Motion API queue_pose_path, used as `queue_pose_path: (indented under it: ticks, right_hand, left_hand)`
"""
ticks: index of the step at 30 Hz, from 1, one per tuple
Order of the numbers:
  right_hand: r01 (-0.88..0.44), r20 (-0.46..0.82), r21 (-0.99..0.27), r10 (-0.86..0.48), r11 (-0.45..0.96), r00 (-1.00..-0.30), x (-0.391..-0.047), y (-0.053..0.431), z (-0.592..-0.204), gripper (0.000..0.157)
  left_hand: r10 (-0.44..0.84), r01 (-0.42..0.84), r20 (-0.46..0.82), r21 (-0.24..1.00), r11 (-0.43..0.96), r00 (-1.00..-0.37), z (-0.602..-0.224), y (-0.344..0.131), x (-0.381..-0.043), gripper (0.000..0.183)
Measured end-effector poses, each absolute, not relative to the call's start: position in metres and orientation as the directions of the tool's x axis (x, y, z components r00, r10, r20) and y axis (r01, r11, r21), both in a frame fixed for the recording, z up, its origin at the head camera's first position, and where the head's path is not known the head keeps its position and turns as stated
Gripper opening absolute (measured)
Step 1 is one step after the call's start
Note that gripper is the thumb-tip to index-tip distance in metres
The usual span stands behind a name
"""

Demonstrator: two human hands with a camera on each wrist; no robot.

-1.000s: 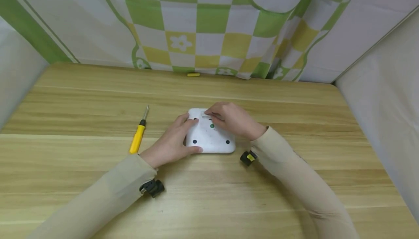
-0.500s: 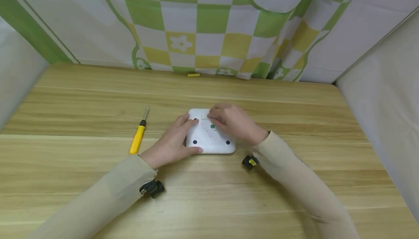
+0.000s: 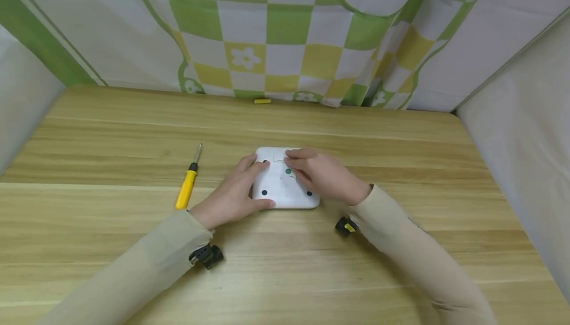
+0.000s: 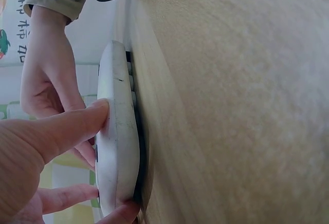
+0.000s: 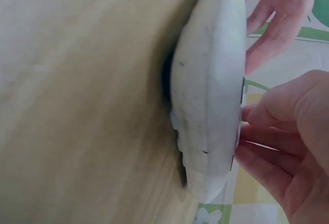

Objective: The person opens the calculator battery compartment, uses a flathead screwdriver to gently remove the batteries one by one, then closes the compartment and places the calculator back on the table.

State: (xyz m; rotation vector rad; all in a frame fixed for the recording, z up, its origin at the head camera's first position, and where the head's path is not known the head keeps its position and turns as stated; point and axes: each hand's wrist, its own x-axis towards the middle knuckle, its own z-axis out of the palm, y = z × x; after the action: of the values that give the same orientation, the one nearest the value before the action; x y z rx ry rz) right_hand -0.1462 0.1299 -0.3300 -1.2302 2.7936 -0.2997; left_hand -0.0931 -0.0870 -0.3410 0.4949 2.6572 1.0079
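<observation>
A white calculator (image 3: 285,186) lies face down on the wooden table, its keys showing along the underside in the left wrist view. Its back has dark round feet, a small green dot and a rectangular battery cover (image 3: 278,157) near the far edge. My left hand (image 3: 231,194) grips the calculator's left side, thumb at the near edge and fingers around the far left corner. My right hand (image 3: 327,174) rests its fingertips on the back at the right end of the cover, which lies level with the case. In the right wrist view, its extended fingers (image 5: 267,170) touch the back.
A yellow-handled screwdriver (image 3: 187,184) lies left of the calculator, tip pointing away. A small yellow piece (image 3: 262,101) sits at the table's far edge, below a green and white checked curtain (image 3: 289,25). Each wrist carries a black camera.
The cover, tilted up and pinched by my right hand a second ago, now lies flat in the back. My right hand has shifted slightly right and nearer, its fingers straighter. The left hand stays put.
</observation>
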Motion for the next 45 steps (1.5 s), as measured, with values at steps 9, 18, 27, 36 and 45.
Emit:
queue_pose_path:
  ticks: [9, 18, 27, 36, 45]
  right_hand:
    - [-0.753, 0.026, -0.131, -0.757, 0.645, -0.653, -0.143, 0.131, -0.334, 0.036]
    - [-0.724, 0.017, -0.204, -0.737, 0.659, -0.675, -0.141, 0.135, -0.336, 0.038]
    - [-0.620, 0.004, -0.358, -0.663, 0.698, -0.749, -0.138, 0.147, -0.341, 0.045]
    - [-0.464, -0.066, -0.452, -0.547, 0.762, -0.834, -0.137, 0.154, -0.346, 0.062]
    - [-0.396, -0.029, -0.563, -0.496, 0.725, -0.868, -0.132, 0.161, -0.345, 0.063]
  left_hand:
    - [0.400, 0.228, -0.110, 0.674, 0.703, -0.910, -0.340, -0.086, -0.093, 0.082]
    - [0.397, 0.228, -0.108, 0.669, 0.707, -0.911, -0.341, -0.086, -0.093, 0.081]
    - [0.394, 0.228, -0.104, 0.669, 0.707, -0.913, -0.341, -0.087, -0.093, 0.081]
    - [0.382, 0.211, -0.121, 0.666, 0.716, -0.916, -0.338, -0.084, -0.094, 0.081]
    - [0.360, 0.180, -0.143, 0.664, 0.725, -0.922, -0.334, -0.081, -0.095, 0.082]
